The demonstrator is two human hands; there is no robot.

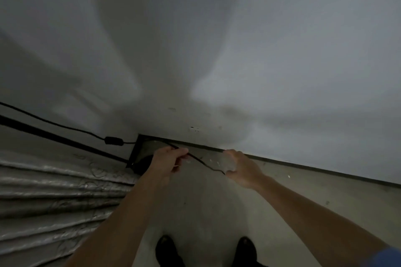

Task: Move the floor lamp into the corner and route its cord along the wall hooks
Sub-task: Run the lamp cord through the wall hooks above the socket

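The floor lamp's black pole (56, 136) slants from the left edge down to its dark square base (138, 154) on the floor by the wall. A thin black cord (65, 126) runs above the pole to an inline switch (114, 140), then onward toward my hands. My left hand (168, 161) is closed on the cord just in front of the base. My right hand (243, 168) grips the same cord a little to the right, and the cord (201, 161) sags between them. No wall hooks are visible in this dim view.
A plain white wall (217, 50) fills the upper view, meeting the grey floor (303, 191) at a dark baseboard (325, 172). Stacked quilted mattress edges (54, 197) stand at the left. My two dark shoes (167, 249) are at the bottom.
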